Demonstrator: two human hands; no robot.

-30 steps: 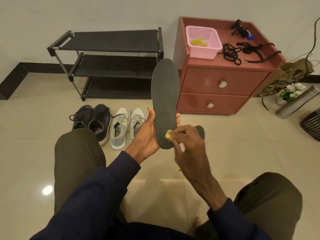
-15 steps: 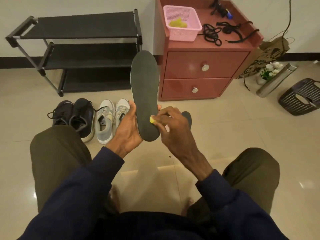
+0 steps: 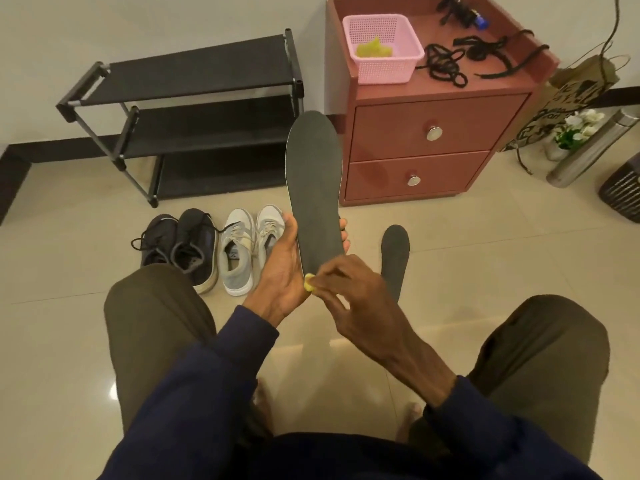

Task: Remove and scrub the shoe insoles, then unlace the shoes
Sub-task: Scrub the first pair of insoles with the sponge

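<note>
While the person sits above the tiled floor (image 3: 485, 258), the left hand (image 3: 282, 271) holds a dark insole (image 3: 313, 188) upright by its heel end. Thumb lies along the insole's left edge; fingertips (image 3: 343, 225) show past the right edge, so the fingers are closed around the insole from behind. The right hand (image 3: 349, 296) is pinched shut on a small yellow scrubber (image 3: 309, 282), pressed against the insole's lower left edge, just beside the left palm. How much of the scrubber the fingers cover cannot be told.

A second insole (image 3: 394, 258) lies flat on the floor, to the right of the hands and partly hidden behind the right hand. A pair of black shoes (image 3: 180, 245), laces in, and a pair of grey shoes (image 3: 247, 245) stand side by side on the floor before a black shoe rack (image 3: 194, 109). On the red drawer cabinet (image 3: 422, 147) sit a pink basket (image 3: 382, 50) with yellow material inside and loose black laces (image 3: 445, 64) just beside it.
</note>
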